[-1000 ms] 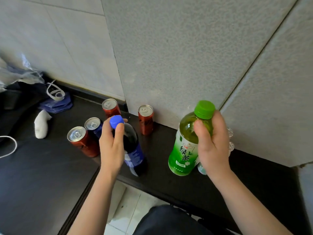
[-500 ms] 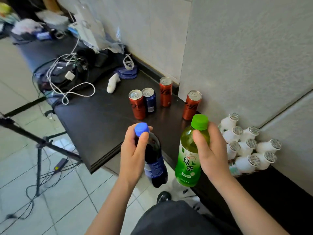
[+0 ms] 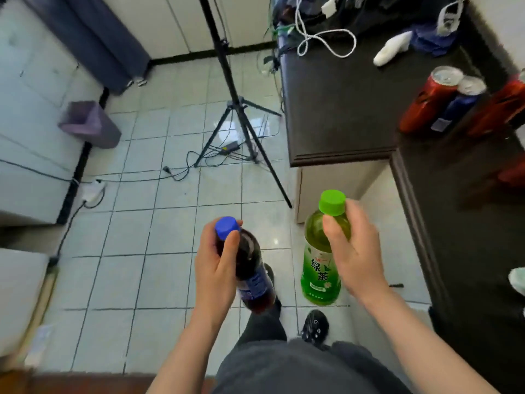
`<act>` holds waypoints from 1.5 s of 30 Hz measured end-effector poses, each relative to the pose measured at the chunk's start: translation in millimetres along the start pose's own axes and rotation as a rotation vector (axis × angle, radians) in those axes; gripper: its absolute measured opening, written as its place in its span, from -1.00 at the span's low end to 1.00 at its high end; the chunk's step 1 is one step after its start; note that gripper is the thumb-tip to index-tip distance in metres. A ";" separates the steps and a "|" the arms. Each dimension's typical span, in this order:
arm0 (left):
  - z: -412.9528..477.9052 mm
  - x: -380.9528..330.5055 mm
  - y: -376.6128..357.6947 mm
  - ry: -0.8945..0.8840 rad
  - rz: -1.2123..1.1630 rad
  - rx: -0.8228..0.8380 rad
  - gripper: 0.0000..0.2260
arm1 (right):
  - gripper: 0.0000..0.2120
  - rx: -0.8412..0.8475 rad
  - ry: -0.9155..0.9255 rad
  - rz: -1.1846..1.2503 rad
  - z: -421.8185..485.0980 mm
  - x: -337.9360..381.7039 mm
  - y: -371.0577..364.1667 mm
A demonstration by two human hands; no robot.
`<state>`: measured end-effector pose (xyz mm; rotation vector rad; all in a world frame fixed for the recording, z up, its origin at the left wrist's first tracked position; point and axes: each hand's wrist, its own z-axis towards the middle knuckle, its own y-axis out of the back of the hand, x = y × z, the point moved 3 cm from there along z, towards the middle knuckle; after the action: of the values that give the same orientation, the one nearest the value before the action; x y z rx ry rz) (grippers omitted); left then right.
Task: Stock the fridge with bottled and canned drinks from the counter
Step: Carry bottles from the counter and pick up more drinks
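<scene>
Pale tiled floor (image 3: 159, 228) fills most of the view, with a camera tripod (image 3: 235, 103) standing on it and the black counter (image 3: 341, 109) pushed off to the right. The left hand (image 3: 216, 268) grips a dark cola bottle (image 3: 251, 251) by its neck and shoulder, just under the blue cap. The right hand (image 3: 355, 251) is wrapped round the upper body of a green tea bottle (image 3: 319, 268) below its green cap. Both bottles hang upright over the floor, clear of the counter edge. I judge the task barely begun: these two are only in transit. At least two red cans (image 3: 426, 103) and a blue can (image 3: 460, 103) wait on the counter, and I cannot make out a fridge for certain. Half a second ago the view faced the counter, with the bottles held just off its edge near a cluster of small white bottles. Now it has swung away to the open floor, both grips unchanged.
</scene>
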<state>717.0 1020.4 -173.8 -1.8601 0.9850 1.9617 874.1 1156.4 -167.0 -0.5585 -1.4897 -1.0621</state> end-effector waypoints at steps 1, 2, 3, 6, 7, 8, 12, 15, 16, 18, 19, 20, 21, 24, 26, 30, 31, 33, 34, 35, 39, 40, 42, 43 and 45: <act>-3.2 7.4 16.7 0.027 -0.004 -0.052 -0.82 | -0.77 0.049 0.008 0.009 -0.2 4.6 -15.0; -6.3 15.0 33.0 0.053 -0.010 -0.103 -0.82 | -0.78 0.087 0.029 0.001 -0.5 10.1 -30.3; -9.2 22.8 49.1 0.073 -0.013 -0.151 -0.81 | -0.80 0.117 0.060 -0.018 -0.7 16.2 -45.6; -14.3 46.6 95.3 0.128 -0.045 -0.275 -0.83 | -0.83 0.213 0.088 -0.045 0.3 31.2 -97.1; -15.2 54.8 111.0 0.148 -0.072 -0.313 -0.85 | -0.81 0.252 0.080 -0.046 0.5 34.6 -116.7; -15.2 62.4 128.1 0.162 -0.096 -0.351 -0.85 | -0.80 0.288 0.078 -0.052 1.0 38.5 -138.1; -9.7 88.7 209.0 0.197 -0.176 -0.502 -0.79 | -0.70 0.445 0.096 -0.084 6.4 66.0 -242.3; -6.1 109.0 276.3 0.198 -0.190 -0.581 -0.80 | -0.66 0.597 0.108 -0.066 6.8 93.6 -331.5; -3.6 116.1 299.6 0.195 -0.181 -0.607 -0.81 | -0.68 0.643 0.115 -0.055 6.6 104.2 -361.8; 3.3 130.4 346.2 0.201 -0.172 -0.661 -0.83 | -0.70 0.721 0.144 -0.045 4.8 126.6 -421.1; 6.0 136.2 369.6 0.197 -0.168 -0.689 -0.81 | -0.71 0.749 0.162 -0.043 2.8 137.6 -448.8; 7.9 140.5 392.1 0.188 -0.148 -0.717 -0.77 | -0.73 0.771 0.182 -0.040 0.5 148.3 -474.0; 9.1 143.9 413.4 0.180 -0.118 -0.741 -0.73 | -0.74 0.789 0.205 -0.039 -1.5 158.3 -497.0; 8.6 152.4 469.1 0.187 -0.037 -0.807 -0.73 | -0.76 0.823 0.240 -0.025 -5.4 181.8 -554.3; 9.5 159.6 502.3 0.202 0.000 -0.873 -0.75 | -0.76 0.856 0.252 -0.014 -5.9 192.3 -588.3; 22.8 188.3 555.6 0.282 -0.007 -0.942 -0.80 | -0.78 0.937 0.248 -0.008 -2.2 201.5 -660.7; 27.1 198.0 567.4 0.309 -0.030 -0.968 -0.80 | -0.79 0.953 0.239 -0.011 0.7 202.3 -681.6; 37.4 218.7 593.5 0.356 -0.077 -1.046 -0.80 | -0.83 0.991 0.205 0.007 8.1 204.4 -730.0; 43.1 229.1 608.7 0.381 -0.113 -1.092 -0.85 | -0.85 1.011 0.185 0.024 10.9 206.5 -757.0; 49.5 238.6 626.3 0.401 -0.152 -1.144 -0.90 | -0.86 1.027 0.170 0.039 13.5 210.3 -785.0; 85.5 256.7 707.3 0.452 -0.248 -1.325 -0.89 | -0.84 1.120 0.195 0.074 18.5 250.0 -900.6; 94.4 257.3 728.0 0.464 -0.251 -1.345 -0.89 | -0.86 1.148 0.213 0.083 17.5 264.4 -927.2; 110.7 255.5 772.2 0.460 -0.205 -1.376 -0.90 | -0.86 1.194 0.236 0.118 14.8 294.0 -976.0; 117.9 254.5 795.1 0.445 -0.170 -1.402 -0.93 | -0.86 1.219 0.247 0.135 13.0 308.0 -999.6; 129.7 253.5 836.5 0.396 -0.143 -1.469 -0.90 | -0.86 1.265 0.269 0.162 7.2 332.4 -1043.9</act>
<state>66.9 422.0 -180.4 -2.8501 -0.9139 2.4264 -66.2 594.3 -166.2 0.3511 -1.5139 0.0609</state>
